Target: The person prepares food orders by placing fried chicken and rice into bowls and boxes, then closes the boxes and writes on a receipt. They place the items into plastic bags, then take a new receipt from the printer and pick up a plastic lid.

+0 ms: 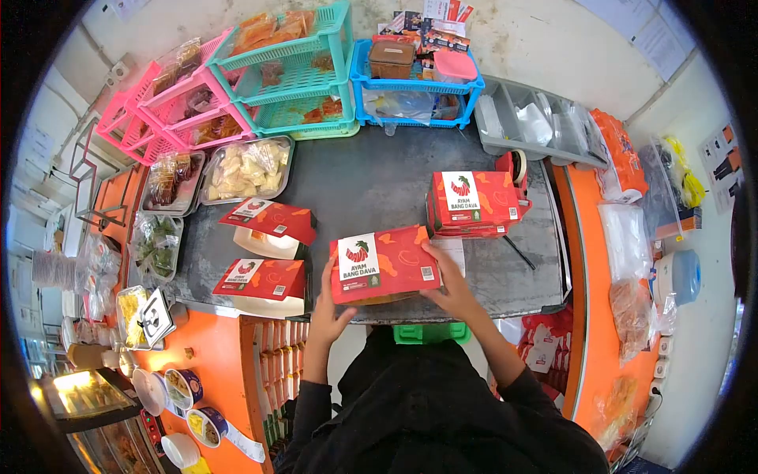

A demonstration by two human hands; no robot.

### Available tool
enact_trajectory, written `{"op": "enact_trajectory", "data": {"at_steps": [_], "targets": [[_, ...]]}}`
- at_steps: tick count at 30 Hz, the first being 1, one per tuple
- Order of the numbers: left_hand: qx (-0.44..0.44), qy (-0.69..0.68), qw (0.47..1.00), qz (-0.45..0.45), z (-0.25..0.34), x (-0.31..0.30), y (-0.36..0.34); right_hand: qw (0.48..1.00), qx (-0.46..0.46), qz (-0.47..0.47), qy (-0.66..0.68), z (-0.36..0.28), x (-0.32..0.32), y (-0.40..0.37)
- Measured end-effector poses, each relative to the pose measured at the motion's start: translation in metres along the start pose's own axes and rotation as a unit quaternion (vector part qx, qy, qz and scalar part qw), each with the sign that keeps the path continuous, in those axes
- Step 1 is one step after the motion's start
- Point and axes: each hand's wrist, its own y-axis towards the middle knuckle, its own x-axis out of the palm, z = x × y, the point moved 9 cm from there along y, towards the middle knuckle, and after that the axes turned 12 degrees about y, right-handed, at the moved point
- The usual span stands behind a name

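Note:
A red takeaway food box (399, 265) with a white "Ayam Bang Dava" label is held over the front edge of the dark counter. My left hand (324, 310) grips its left side, thumb pointing toward the near edge. On the right side, the fingers of my right hand (456, 292) curl round the box's corner and edge. To the left stand two similar boxes with raised lids, an upper one (276, 220) and a lower one (264, 282); pale insides show in both. A stack of closed red boxes (491, 207) sits to the right.
Trays of pale packets (249, 170) and green leaves (155, 246) line the left side. Teal (353, 79) and blue baskets (359, 67) stand at the back, beside a grey divided bin (493, 146). A black pen-like stick (519, 253) lies right. Paper bowls (207, 426) stand lower left.

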Motion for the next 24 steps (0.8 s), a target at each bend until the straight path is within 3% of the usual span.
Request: {"op": "enact_trajectory", "data": {"at_steps": [1, 5, 7, 9, 11, 12, 13, 14, 15, 16, 17, 18, 19, 21, 22, 23, 24], "targets": [[0.001, -0.002, 1.0, 0.0, 0.0, 0.001, 0.0, 0.989, -0.014, -0.05, 0.137, -0.002, 0.006, -0.001], [-0.002, -0.014, 0.999, 0.048, -0.014, -0.004, -0.002, 0.997, -0.033, -0.053, 0.044, -0.001, 0.006, 0.002], [-0.029, 0.05, 0.998, -0.015, -0.028, 0.0, -0.004, 0.988, 0.004, -0.153, -0.019, 0.007, 0.018, 0.0], [-0.035, 0.041, 0.998, -0.03, -0.032, -0.002, -0.005, 0.988, -0.005, -0.156, -0.023, 0.009, 0.019, 0.001], [0.046, 0.134, 0.986, -0.085, -0.016, 0.003, -0.005, 0.987, -0.015, -0.158, -0.026, 0.005, 0.018, 0.0], [0.079, 0.209, 0.973, -0.056, -0.006, 0.0, -0.004, 0.964, -0.091, -0.163, -0.188, -0.009, 0.018, -0.002], [0.082, 0.208, 0.973, -0.058, 0.004, -0.001, -0.004, 0.909, -0.166, -0.163, -0.346, -0.019, 0.02, -0.004], [0.109, 0.388, 0.913, -0.054, 0.015, -0.001, -0.007, 0.909, -0.164, -0.159, -0.35, -0.016, 0.02, 0.0], [0.132, 0.553, 0.821, -0.049, 0.02, 0.003, -0.007, 0.888, -0.226, -0.147, -0.372, -0.022, 0.026, -0.002], [0.208, 0.546, 0.805, -0.106, 0.023, 0.018, -0.008, 0.863, -0.287, -0.136, -0.394, -0.029, 0.027, -0.007], [0.214, 0.542, 0.806, -0.107, 0.027, 0.023, -0.004, 0.862, -0.282, -0.133, -0.399, -0.028, 0.019, -0.009], [0.238, 0.487, 0.832, -0.12, 0.037, 0.029, -0.002, 0.935, -0.22, -0.143, -0.24, -0.026, 0.004, -0.005], [0.262, 0.431, 0.854, -0.13, 0.049, 0.034, 0.001, 0.975, -0.154, -0.145, -0.071, -0.02, -0.011, 0.001], [0.239, 0.394, 0.881, -0.107, 0.06, 0.042, 0.008, 0.948, -0.257, 0.155, -0.103, -0.008, -0.095, -0.012], [0.21, 0.369, 0.901, -0.09, 0.058, 0.044, 0.011, 0.938, -0.096, 0.317, 0.106, 0.016, -0.145, -0.005], [0.18, 0.344, 0.919, -0.073, 0.055, 0.045, 0.012, 0.88, -0.018, 0.474, -0.017, 0.039, -0.196, -0.012], [0.171, 0.334, 0.925, -0.06, 0.055, 0.048, 0.012, 0.854, -0.021, 0.506, -0.115, 0.047, -0.221, -0.002]]}}
